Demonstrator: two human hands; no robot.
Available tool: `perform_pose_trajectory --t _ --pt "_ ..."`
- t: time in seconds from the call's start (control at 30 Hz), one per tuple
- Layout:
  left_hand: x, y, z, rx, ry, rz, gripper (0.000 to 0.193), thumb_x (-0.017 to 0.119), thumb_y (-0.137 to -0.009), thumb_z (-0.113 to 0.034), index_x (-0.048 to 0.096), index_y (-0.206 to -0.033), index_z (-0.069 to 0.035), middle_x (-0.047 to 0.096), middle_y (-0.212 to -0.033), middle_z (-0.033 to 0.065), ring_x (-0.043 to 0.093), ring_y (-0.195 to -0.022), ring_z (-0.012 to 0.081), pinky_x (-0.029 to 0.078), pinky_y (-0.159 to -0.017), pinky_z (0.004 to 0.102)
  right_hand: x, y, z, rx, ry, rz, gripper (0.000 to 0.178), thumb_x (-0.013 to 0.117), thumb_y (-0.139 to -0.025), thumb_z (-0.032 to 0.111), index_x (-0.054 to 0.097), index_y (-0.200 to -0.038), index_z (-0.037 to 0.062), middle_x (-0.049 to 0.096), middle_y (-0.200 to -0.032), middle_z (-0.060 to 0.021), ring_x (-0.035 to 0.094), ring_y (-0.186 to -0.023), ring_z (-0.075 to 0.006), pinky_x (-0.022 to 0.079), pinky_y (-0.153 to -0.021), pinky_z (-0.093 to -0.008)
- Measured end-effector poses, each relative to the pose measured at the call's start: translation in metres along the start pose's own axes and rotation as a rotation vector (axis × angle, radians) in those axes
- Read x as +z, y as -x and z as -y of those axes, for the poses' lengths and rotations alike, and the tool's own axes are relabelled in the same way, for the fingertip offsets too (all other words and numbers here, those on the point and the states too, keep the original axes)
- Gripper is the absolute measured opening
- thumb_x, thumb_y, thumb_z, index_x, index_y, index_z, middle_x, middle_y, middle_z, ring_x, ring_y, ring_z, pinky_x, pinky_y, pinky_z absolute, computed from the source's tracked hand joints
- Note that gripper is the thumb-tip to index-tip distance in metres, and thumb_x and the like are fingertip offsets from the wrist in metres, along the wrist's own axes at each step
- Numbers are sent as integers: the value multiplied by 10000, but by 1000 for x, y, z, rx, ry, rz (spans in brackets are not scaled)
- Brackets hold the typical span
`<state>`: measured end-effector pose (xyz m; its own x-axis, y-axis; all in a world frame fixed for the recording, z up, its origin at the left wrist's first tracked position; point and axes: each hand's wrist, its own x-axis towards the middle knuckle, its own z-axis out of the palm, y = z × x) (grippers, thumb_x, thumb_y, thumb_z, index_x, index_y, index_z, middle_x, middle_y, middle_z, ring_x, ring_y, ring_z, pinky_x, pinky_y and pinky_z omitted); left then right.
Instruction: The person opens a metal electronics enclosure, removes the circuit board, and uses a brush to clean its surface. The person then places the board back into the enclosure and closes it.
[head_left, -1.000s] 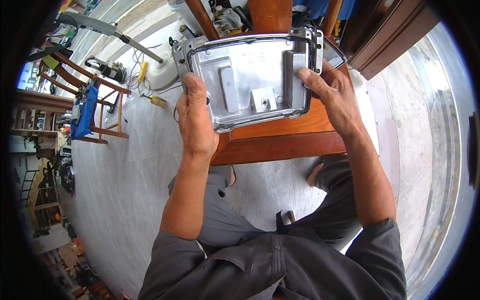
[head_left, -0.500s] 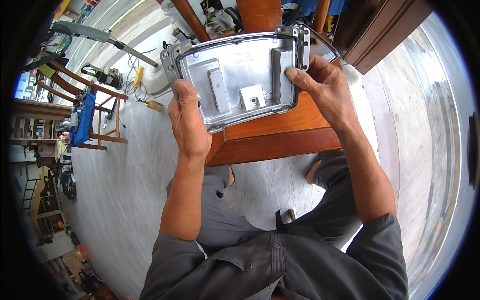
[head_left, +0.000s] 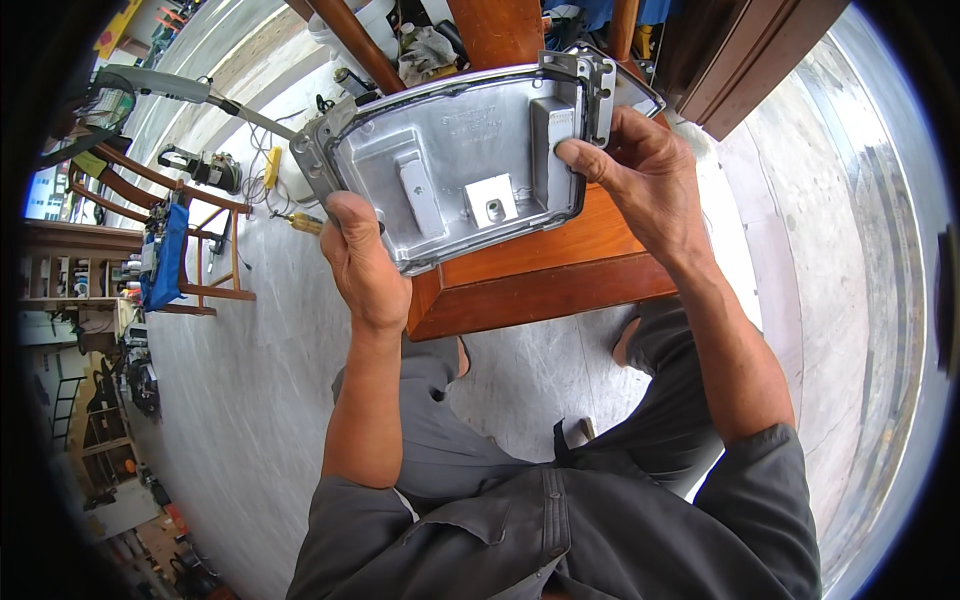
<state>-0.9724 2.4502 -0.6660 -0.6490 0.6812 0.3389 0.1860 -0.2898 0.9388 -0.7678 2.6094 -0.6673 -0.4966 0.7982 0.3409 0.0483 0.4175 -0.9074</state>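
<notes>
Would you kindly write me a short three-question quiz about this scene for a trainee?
1. True or false: both hands grip the grey cast-metal housing.
2. Which hand has fingers reaching inside the housing's hollow?
A. left hand
B. right hand
3. Fill in: the housing is held above a polished ____ table.

Key: 1 true. 2 B; the left hand clasps the lower left rim. 3 wooden, reddish-brown.
</notes>
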Motion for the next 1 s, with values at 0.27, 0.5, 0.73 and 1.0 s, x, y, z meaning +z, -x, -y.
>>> perform_pose_trajectory --t 0.27,0.5,0.73,1.0 --pt "10 -4 -13 -154 138 66 715 375 -1040 -580 416 -1431 18 516 -1405 137 539 -1271 248 448 -1066 395 -3 0 3 -16 79 6 327 779 -874 368 705 -850 50 594 -585 -9 553 -528 -90 447 -499 -246" --pt "12 -7 -12 -271 229 99 728 390 -1029 -592 406 -1438 9 528 -1393 139 554 -1259 255 462 -1055 411 -3 2 8 30 74 3 358 736 -921 372 677 -815 35 560 -604 -6 534 -580 -82 437 -538 -253" --pt "15 -8 -8 -271 239 47 689 403 -1028 -596 533 -1282 31 602 -1268 121 614 -1154 169 516 -999 324 -9 0 5 137 143 37 553 608 -941 593 687 -880 49 641 -698 -70 664 -698 -157 552 -685 -331" --pt "16 -13 -15 -323 345 158 630 398 -1052 -523 505 -1344 26 626 -1253 135 658 -1121 204 567 -948 346 -6 -3 0 144 136 32 546 601 -950 583 704 -842 58 620 -651 -55 651 -685 -139 533 -669 -308"
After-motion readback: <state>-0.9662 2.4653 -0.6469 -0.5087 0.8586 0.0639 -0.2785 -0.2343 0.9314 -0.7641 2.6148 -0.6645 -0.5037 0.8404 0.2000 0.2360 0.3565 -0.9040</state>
